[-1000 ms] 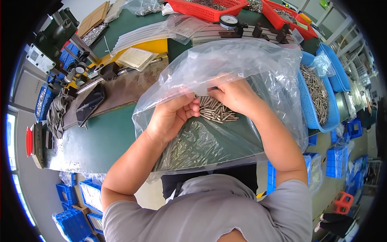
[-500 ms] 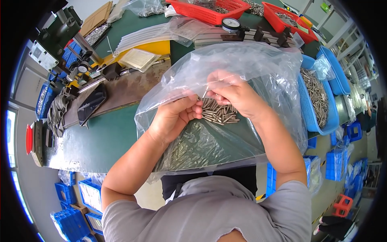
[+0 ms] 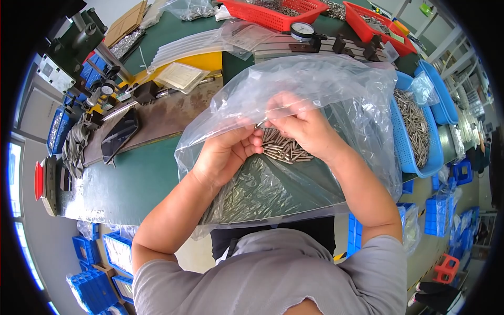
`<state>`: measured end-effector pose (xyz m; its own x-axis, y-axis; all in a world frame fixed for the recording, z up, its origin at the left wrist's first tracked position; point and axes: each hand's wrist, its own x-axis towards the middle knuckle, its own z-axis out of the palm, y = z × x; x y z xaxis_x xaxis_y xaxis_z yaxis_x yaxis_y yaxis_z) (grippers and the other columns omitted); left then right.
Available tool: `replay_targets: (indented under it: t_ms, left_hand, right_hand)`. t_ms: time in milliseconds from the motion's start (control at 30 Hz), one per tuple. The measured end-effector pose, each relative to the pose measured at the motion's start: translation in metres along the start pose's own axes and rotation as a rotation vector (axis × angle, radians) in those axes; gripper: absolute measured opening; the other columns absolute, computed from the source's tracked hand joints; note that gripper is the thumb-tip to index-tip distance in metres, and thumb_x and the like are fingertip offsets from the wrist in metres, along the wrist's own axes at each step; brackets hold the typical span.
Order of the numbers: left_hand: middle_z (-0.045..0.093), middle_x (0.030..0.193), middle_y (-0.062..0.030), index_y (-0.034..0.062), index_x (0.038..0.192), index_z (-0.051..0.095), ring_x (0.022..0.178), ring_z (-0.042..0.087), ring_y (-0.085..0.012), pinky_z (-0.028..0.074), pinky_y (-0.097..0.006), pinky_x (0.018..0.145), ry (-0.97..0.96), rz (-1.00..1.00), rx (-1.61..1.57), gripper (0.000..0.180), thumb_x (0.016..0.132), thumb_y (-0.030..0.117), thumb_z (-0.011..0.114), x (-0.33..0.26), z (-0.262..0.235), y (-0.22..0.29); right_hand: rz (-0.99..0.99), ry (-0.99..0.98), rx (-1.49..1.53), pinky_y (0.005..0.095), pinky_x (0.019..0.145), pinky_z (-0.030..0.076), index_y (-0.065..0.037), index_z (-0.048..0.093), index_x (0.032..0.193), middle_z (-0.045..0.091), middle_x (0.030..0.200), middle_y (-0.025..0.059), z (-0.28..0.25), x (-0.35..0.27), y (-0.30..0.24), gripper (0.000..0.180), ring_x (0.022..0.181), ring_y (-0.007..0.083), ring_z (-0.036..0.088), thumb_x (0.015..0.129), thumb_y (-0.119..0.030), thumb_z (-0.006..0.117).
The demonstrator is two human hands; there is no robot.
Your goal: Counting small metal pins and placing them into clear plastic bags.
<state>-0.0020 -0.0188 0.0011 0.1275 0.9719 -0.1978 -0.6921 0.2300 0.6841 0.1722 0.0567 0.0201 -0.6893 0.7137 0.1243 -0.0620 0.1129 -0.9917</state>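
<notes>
Both hands work under the raised upper layer of a large clear plastic bag (image 3: 362, 79) on the green table. My left hand (image 3: 223, 152) is closed, thumb and fingers pinched at a small metal pin (image 3: 260, 125). My right hand (image 3: 304, 126) meets it from the right, its fingertips pinched at the same spot; the film blurs its fingers. Just beneath the hands lies a pile of slim, pointed metal pins (image 3: 286, 149), partly hidden by my fingers.
A blue basket (image 3: 433, 164) full of similar pins stands right of the bag. Red baskets (image 3: 283, 22) and a dial gauge (image 3: 302, 30) are at the back. On the left lie a dark phone (image 3: 119, 137) and a grey cloth (image 3: 77, 144), near a gauge stand (image 3: 86, 37).
My right hand has moved slightly left and down, bringing its fingertips up against those of my left hand. The left hand has barely moved.
</notes>
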Motion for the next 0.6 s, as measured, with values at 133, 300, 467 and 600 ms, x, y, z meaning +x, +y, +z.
replay_targets:
  t_ms: [133, 300, 467, 600]
  left_hand:
    - [0.061, 0.083, -0.0102, -0.0016, 0.095, 0.055, 0.072, 0.06, -0.0175, 0.051, -0.03, 0.068, -0.04, 0.005, 0.009, 0.014, 0.084, 0.007, 0.054, 0.001, -0.001, -0.001]
    - [0.061, 0.083, -0.0098, -0.0015, 0.095, 0.056, 0.073, 0.06, -0.0176, 0.051, -0.03, 0.069, -0.058, 0.002, 0.017, 0.014, 0.085, 0.008, 0.055, 0.002, -0.003, -0.001]
    - [0.061, 0.082, -0.0099, -0.0013, 0.095, 0.056, 0.072, 0.06, -0.0175, 0.051, -0.03, 0.068, -0.033, 0.011, 0.016, 0.013, 0.084, 0.007, 0.054, 0.002, -0.003, -0.001]
    - [0.061, 0.081, -0.0101, -0.0013, 0.094, 0.055, 0.071, 0.06, -0.0172, 0.051, -0.03, 0.067, 0.022, 0.005, 0.018, 0.012, 0.084, 0.005, 0.054, 0.001, -0.003, -0.001]
  right_hand:
    - [-0.068, -0.047, 0.006, 0.0227, 0.068, 0.045, -0.003, 0.053, 0.096, 0.058, 0.082, 0.0033, 0.005, 0.002, 0.004, 0.011, 0.077, 0.0077, 0.055, 0.088, -0.009, 0.054]
    - [0.094, -0.099, 0.083, 0.0247, 0.071, 0.047, 0.0, 0.057, 0.089, 0.058, 0.08, 0.0024, 0.006, 0.004, 0.003, 0.006, 0.077, 0.0089, 0.056, 0.086, -0.006, 0.056]
    - [0.1, -0.08, 0.161, 0.0241, 0.071, 0.046, 0.0, 0.057, 0.091, 0.058, 0.08, 0.0024, 0.011, 0.004, 0.01, 0.008, 0.076, 0.0093, 0.056, 0.086, -0.006, 0.057]
    - [0.004, 0.126, 0.012, 0.023, 0.065, 0.044, -0.002, 0.057, 0.092, 0.057, 0.081, 0.0019, 0.006, 0.002, 0.009, 0.011, 0.074, 0.0097, 0.054, 0.082, -0.005, 0.059]
